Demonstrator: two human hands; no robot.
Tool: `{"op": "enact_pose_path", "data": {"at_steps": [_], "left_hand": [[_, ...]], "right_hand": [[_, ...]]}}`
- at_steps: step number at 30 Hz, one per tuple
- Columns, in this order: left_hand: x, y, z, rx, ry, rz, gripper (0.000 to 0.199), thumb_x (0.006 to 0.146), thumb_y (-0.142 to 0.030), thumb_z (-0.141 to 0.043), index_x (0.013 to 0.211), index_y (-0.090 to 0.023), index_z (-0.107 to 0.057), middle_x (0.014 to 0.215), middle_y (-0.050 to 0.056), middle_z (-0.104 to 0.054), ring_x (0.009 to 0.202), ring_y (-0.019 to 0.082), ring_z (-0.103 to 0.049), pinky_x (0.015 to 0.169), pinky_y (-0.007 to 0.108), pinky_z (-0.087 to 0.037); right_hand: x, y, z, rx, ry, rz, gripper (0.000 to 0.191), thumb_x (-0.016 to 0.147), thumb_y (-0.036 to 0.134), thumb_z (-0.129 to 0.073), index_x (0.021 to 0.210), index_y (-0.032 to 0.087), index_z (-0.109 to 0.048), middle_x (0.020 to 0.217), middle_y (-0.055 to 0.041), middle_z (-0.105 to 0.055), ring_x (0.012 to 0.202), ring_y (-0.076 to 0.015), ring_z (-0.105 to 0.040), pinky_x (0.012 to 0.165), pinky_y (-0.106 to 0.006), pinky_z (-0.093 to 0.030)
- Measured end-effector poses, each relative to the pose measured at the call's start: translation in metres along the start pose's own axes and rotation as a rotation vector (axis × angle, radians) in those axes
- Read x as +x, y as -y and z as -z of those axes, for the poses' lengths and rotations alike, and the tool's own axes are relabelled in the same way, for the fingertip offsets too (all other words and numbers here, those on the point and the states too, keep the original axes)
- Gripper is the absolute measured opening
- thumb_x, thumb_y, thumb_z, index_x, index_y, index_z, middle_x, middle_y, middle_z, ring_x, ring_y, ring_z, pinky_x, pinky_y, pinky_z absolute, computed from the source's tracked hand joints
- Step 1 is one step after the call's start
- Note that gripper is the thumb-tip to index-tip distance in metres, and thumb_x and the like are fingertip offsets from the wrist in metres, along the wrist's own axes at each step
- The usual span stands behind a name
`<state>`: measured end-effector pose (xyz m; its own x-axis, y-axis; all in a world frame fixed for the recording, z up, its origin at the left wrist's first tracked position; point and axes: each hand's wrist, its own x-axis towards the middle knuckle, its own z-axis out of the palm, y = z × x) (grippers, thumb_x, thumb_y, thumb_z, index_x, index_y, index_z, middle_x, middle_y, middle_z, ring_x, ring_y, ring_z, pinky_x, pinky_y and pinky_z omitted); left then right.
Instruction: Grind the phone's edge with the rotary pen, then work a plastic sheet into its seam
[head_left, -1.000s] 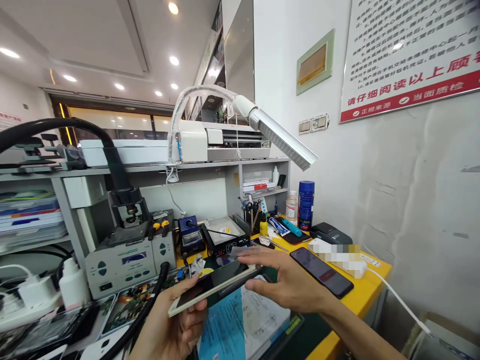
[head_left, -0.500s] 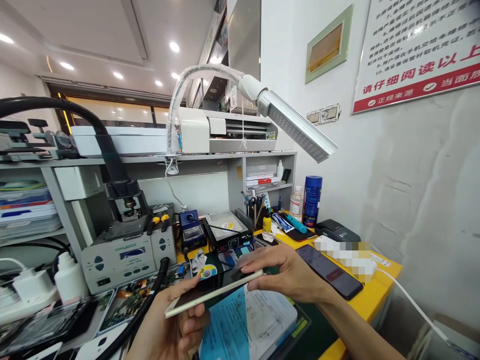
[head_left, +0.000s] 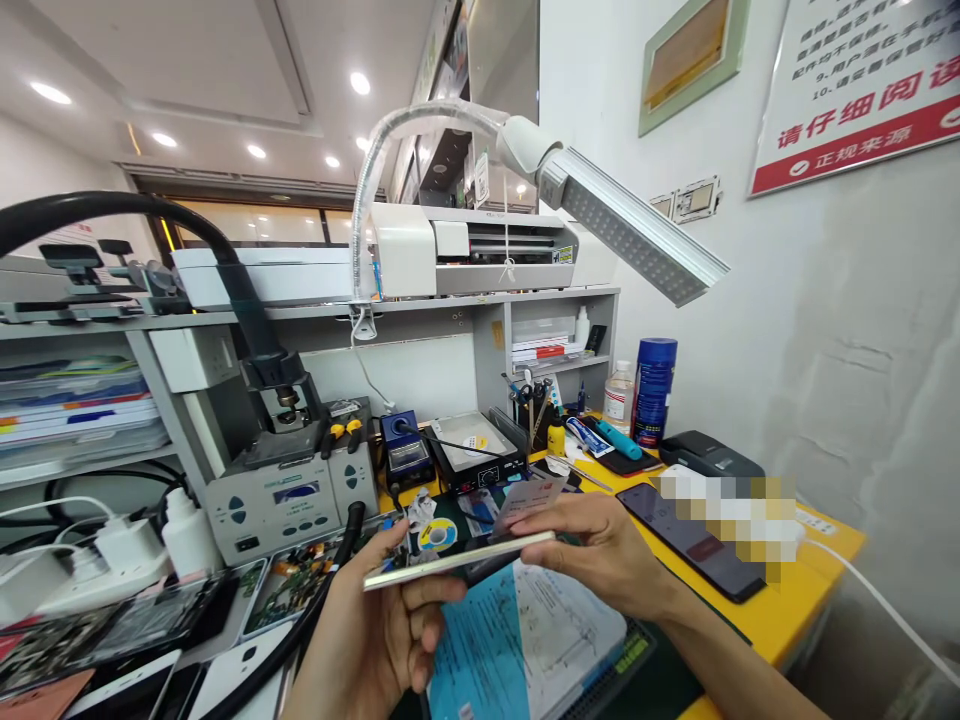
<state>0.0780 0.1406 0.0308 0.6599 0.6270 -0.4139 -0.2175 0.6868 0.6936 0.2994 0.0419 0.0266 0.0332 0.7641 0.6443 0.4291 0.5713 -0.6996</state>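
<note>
A thin white-edged phone point(head_left: 457, 563) is held nearly level, seen almost edge-on. My left hand point(head_left: 375, 620) is closed round its left end, thumb on top and fingers underneath. At the other end is my right hand point(head_left: 600, 545), its fingers pinching a thin, see-through card or film point(head_left: 529, 500) with faint reddish marks. That sheet stands tilted up above the phone's far side. My right fingers also touch the phone's right end. Directly below lies a blue and white booklet or packet point(head_left: 566, 640), on a dark mat. The phone's upper face is mostly hidden at this angle.
To the right a dark phone point(head_left: 694, 540) lies on the yellow tabletop point(head_left: 825, 570). A grey control unit point(head_left: 292, 500), a black hose point(head_left: 330, 590) and phone parts fill the left. A lamp point(head_left: 630, 220) hangs overhead. Tape point(head_left: 437, 535) sits behind the hands.
The phone has tipped from showing its dark face to nearly edge-on. The see-through sheet now stands more upright in my right fingers. The whole view has shifted, moving the scene rightward.
</note>
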Motion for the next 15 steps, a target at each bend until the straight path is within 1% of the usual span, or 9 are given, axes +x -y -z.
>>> {"op": "enact_pose_path", "data": {"at_steps": [2, 3, 5, 7, 9, 10, 12, 14, 15], "left_hand": [[-0.002, 0.001, 0.0, 0.034, -0.034, -0.048, 0.054, 0.097, -0.053, -0.05, 0.106, -0.004, -0.069, 0.088, 0.018, -0.077, 0.044, 0.021, -0.064, 0.028, 0.028, -0.045], [-0.004, 0.002, 0.0, 0.055, -0.064, -0.113, 0.054, 0.096, -0.055, -0.052, 0.114, -0.007, -0.067, 0.094, 0.017, -0.076, 0.049, 0.024, -0.067, 0.029, 0.029, -0.046], [-0.009, 0.003, 0.0, 0.109, -0.105, -0.314, 0.054, 0.092, -0.055, -0.058, 0.125, -0.013, -0.063, 0.107, 0.015, -0.074, 0.06, 0.027, -0.072, 0.033, 0.031, -0.049], [-0.014, 0.003, 0.0, 0.196, -0.092, -0.528, 0.057, 0.085, -0.054, -0.069, 0.128, -0.017, -0.065, 0.124, 0.016, -0.07, 0.071, 0.028, -0.073, 0.04, 0.032, -0.054], [-0.019, 0.001, -0.001, 0.319, -0.073, -0.666, 0.062, 0.074, -0.051, -0.083, 0.124, -0.017, -0.07, 0.132, 0.016, -0.068, 0.079, 0.027, -0.074, 0.051, 0.033, -0.06], [-0.02, 0.001, -0.001, 0.381, -0.071, -0.7, 0.064, 0.067, -0.048, -0.089, 0.12, -0.016, -0.072, 0.129, 0.016, -0.071, 0.082, 0.027, -0.074, 0.057, 0.032, -0.063], [-0.023, -0.001, -0.003, 0.482, -0.076, -0.732, 0.066, 0.06, -0.045, -0.094, 0.115, -0.014, -0.076, 0.11, 0.015, -0.078, 0.084, 0.028, -0.074, 0.065, 0.031, -0.064], [-0.024, -0.002, -0.003, 0.564, -0.056, -0.727, 0.062, 0.063, -0.047, -0.093, 0.113, -0.014, -0.078, 0.092, 0.012, -0.08, 0.078, 0.026, -0.074, 0.068, 0.031, -0.064], [-0.024, -0.003, -0.002, 0.597, -0.044, -0.727, 0.059, 0.066, -0.049, -0.09, 0.113, -0.015, -0.079, 0.089, 0.011, -0.08, 0.076, 0.025, -0.075, 0.069, 0.03, -0.064]], "right_hand": [[-0.001, -0.001, 0.0, -0.018, -0.03, -0.002, 0.018, 0.086, 0.028, -0.083, 0.103, 0.029, -0.084, 0.105, -0.0047, -0.082, 0.1, -0.0229, -0.078, 0.085, -0.031, -0.063], [-0.001, -0.002, 0.001, -0.029, -0.045, -0.005, 0.016, 0.086, 0.028, -0.082, 0.103, 0.028, -0.084, 0.105, -0.005, -0.082, 0.101, -0.0231, -0.077, 0.086, -0.032, -0.063], [-0.001, -0.003, 0.004, -0.051, -0.073, -0.013, 0.013, 0.087, 0.028, -0.081, 0.1, 0.028, -0.085, 0.105, -0.0056, -0.082, 0.101, -0.0233, -0.077, 0.088, -0.032, -0.063], [-0.001, -0.004, 0.008, -0.068, -0.097, -0.021, 0.012, 0.088, 0.029, -0.08, 0.098, 0.027, -0.085, 0.104, -0.0066, -0.082, 0.1, -0.0241, -0.077, 0.087, -0.033, -0.063], [-0.002, -0.006, 0.012, -0.074, -0.114, -0.026, 0.012, 0.087, 0.031, -0.08, 0.097, 0.026, -0.085, 0.103, -0.0079, -0.082, 0.099, -0.0256, -0.077, 0.085, -0.035, -0.064], [-0.002, -0.007, 0.013, -0.074, -0.122, -0.025, 0.013, 0.087, 0.032, -0.08, 0.097, 0.025, -0.085, 0.103, -0.0084, -0.082, 0.1, -0.0265, -0.077, 0.085, -0.035, -0.064], [-0.003, -0.009, 0.017, -0.065, -0.133, -0.02, 0.015, 0.087, 0.033, -0.08, 0.099, 0.026, -0.085, 0.105, -0.0089, -0.082, 0.102, -0.0279, -0.077, 0.086, -0.037, -0.064], [-0.005, -0.011, 0.02, -0.05, -0.137, -0.012, 0.015, 0.087, 0.032, -0.081, 0.1, 0.027, -0.085, 0.107, -0.0086, -0.082, 0.103, -0.0285, -0.077, 0.089, -0.039, -0.064], [-0.006, -0.012, 0.021, -0.041, -0.137, -0.008, 0.015, 0.087, 0.031, -0.081, 0.1, 0.027, -0.085, 0.107, -0.0084, -0.082, 0.103, -0.0285, -0.077, 0.09, -0.039, -0.063]]}}
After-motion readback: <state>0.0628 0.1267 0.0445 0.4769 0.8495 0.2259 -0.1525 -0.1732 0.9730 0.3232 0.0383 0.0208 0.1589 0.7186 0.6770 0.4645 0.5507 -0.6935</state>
